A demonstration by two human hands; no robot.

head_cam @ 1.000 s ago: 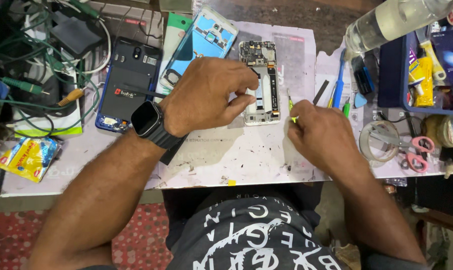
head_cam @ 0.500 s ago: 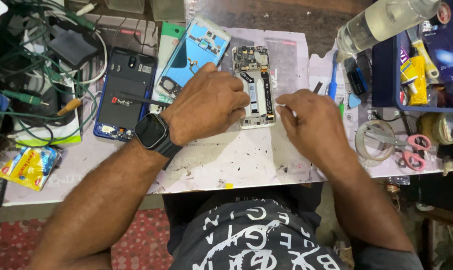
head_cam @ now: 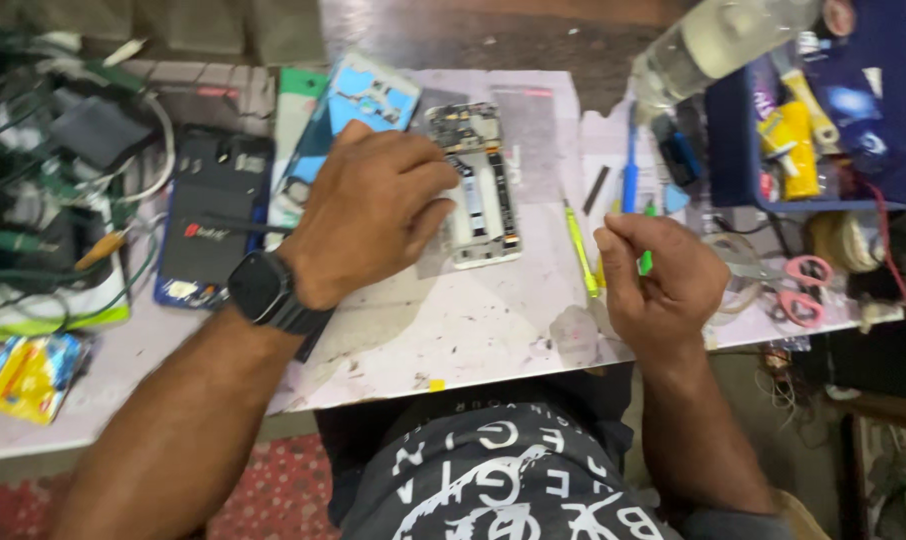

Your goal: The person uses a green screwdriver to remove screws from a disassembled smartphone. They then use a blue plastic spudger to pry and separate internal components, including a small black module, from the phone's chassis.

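Right hand (head_cam: 658,275) has pulled away from the opened phone (head_cam: 478,190), fingers pinched, contents too small to tell. Left hand (head_cam: 373,210) stays pressing the phone flat on the desk (head_cam: 453,330). Yellow-green tool (head_cam: 579,245) lies released between them.

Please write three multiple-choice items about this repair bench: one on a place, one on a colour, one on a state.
1. Where does the left hand rest?
A. on the opened phone
B. on the scissors
C. on the bottle

2. What colour are the scissors' handles?
A. black
B. pink
C. green

3. How is the right hand?
A. flat on the table
B. fingers curled, beside the yellow tool
C. holding the bottle

Answers: 1 A, its fingers lie on the phone's edge. 2 B, both loops are pink. 3 B, it is curled beside the tool.
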